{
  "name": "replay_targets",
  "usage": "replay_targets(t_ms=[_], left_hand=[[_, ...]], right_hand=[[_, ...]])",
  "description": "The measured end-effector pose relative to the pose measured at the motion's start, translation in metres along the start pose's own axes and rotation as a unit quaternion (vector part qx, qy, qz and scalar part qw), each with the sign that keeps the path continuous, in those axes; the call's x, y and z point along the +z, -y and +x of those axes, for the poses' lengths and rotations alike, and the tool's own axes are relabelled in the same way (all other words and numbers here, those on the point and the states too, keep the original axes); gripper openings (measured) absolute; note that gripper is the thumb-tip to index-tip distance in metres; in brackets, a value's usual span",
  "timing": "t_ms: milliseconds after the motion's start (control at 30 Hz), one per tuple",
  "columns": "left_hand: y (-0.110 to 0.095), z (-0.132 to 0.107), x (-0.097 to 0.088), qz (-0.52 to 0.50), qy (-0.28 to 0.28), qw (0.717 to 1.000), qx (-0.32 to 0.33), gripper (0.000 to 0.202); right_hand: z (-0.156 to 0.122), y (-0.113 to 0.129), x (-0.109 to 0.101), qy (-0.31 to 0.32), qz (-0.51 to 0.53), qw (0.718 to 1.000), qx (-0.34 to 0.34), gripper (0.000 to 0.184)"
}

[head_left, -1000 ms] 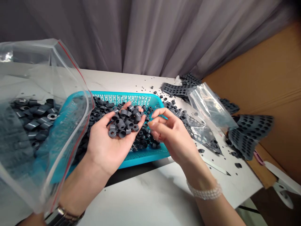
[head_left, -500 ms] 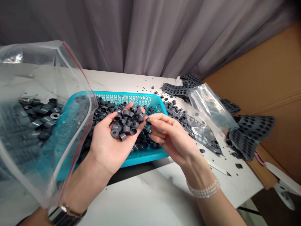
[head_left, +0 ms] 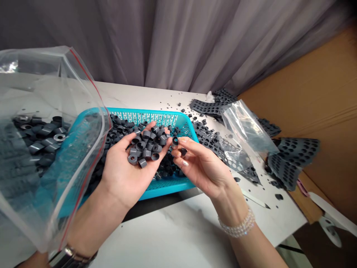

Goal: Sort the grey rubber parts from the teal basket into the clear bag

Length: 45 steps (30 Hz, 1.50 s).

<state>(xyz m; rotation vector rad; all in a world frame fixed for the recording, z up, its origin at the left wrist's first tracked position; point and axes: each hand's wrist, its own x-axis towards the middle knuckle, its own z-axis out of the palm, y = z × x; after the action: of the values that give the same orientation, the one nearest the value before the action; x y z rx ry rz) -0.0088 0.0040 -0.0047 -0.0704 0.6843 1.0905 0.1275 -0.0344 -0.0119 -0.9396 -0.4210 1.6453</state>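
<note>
My left hand (head_left: 119, 167) is cupped palm up over a turquoise plastic basket (head_left: 167, 190). It carries a heap of small dark grey plastic caps (head_left: 146, 145), short and hollow, some showing open ends. Close by on its right, my right hand (head_left: 203, 163) pinches a single grey cap (head_left: 175, 141) at its fingertips, the open end towards me. A second dark cap (head_left: 183, 152) sits among its curled fingers. More such caps (head_left: 122, 128) fill the basket beneath both hands.
At left a clear zip bag (head_left: 83, 70) with a red line hangs partly over my left forearm; larger grey caps (head_left: 46, 136) show through it. To the right lie punched grey sheets (head_left: 298, 149), a clear plastic bag (head_left: 248, 123), loose caps and a white pencil (head_left: 255, 199).
My right fingers have turned and opened somewhat, so the pinched cap now shows its open end and another cap appears within the fingers. The left hand still holds its heap.
</note>
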Motion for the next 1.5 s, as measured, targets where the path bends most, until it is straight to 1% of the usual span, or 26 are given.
replay_targets(t_ms=[133,233,300,367,433,500,600,700,767,867,967,1100,1200,1400,1500], left_hand=[[0.0003,-0.0007,0.0008,-0.001,-0.011,1.000,0.007,0.041],[0.0001,-0.0016,0.0015,0.007,-0.012,1.000,0.007,0.042],[0.0000,-0.0019,0.0019,0.017,-0.010,1.000,0.003,0.042],[0.0000,-0.0021,0.0021,0.018,-0.001,1.000,-0.001,0.042],[0.0002,-0.0022,0.0019,0.006,0.006,1.000,-0.003,0.041],[0.0005,-0.0025,0.0016,-0.005,0.010,1.000,-0.007,0.041],[0.0010,-0.0034,0.0018,-0.011,0.019,1.000,-0.015,0.041],[0.0015,-0.0044,0.0026,-0.004,0.037,0.999,-0.033,0.040],[0.0014,-0.0047,0.0029,0.008,0.045,0.998,-0.044,0.039],[0.0006,-0.0050,0.0023,0.017,0.051,0.997,-0.052,0.038],[-0.0001,-0.0052,0.0007,0.016,0.056,0.997,-0.060,0.039],[-0.0006,-0.0054,-0.0010,0.015,0.060,0.996,-0.070,0.041],[-0.0012,-0.0058,-0.0018,0.010,0.062,0.996,-0.068,0.041],[-0.0032,-0.0059,-0.0017,0.015,0.068,0.995,-0.077,0.041],[-0.0040,-0.0056,-0.0007,0.014,0.065,0.995,-0.075,0.040]], right_hand=[[0.0006,0.0006,-0.0002,0.008,0.038,0.999,0.024,0.008],[-0.0001,0.0019,0.0003,-0.006,0.054,0.998,0.035,0.006],[-0.0009,0.0033,0.0006,-0.012,0.068,0.997,0.028,0.009],[-0.0016,0.0051,0.0006,-0.012,0.079,0.997,0.007,0.013],[-0.0023,0.0066,0.0003,-0.017,0.081,0.996,-0.013,0.013],[-0.0027,0.0070,0.0001,-0.026,0.063,0.997,-0.026,0.009],[-0.0029,0.0047,0.0004,-0.038,-0.007,0.998,-0.055,0.004],[-0.0023,0.0006,0.0004,-0.029,-0.091,0.993,-0.072,0.012],[-0.0016,-0.0012,-0.0004,-0.018,-0.120,0.990,-0.070,0.017],[-0.0006,-0.0010,-0.0029,-0.008,-0.122,0.991,-0.052,0.021],[0.0002,0.0007,-0.0055,0.008,-0.105,0.994,-0.037,0.018],[0.0010,0.0014,-0.0064,0.000,-0.086,0.996,-0.038,0.018],[0.0007,0.0008,-0.0049,0.004,-0.080,0.997,-0.023,0.021],[-0.0007,0.0014,-0.0034,0.010,-0.097,0.995,-0.008,0.027],[-0.0004,0.0023,-0.0045,0.008,-0.084,0.996,-0.014,0.023]])
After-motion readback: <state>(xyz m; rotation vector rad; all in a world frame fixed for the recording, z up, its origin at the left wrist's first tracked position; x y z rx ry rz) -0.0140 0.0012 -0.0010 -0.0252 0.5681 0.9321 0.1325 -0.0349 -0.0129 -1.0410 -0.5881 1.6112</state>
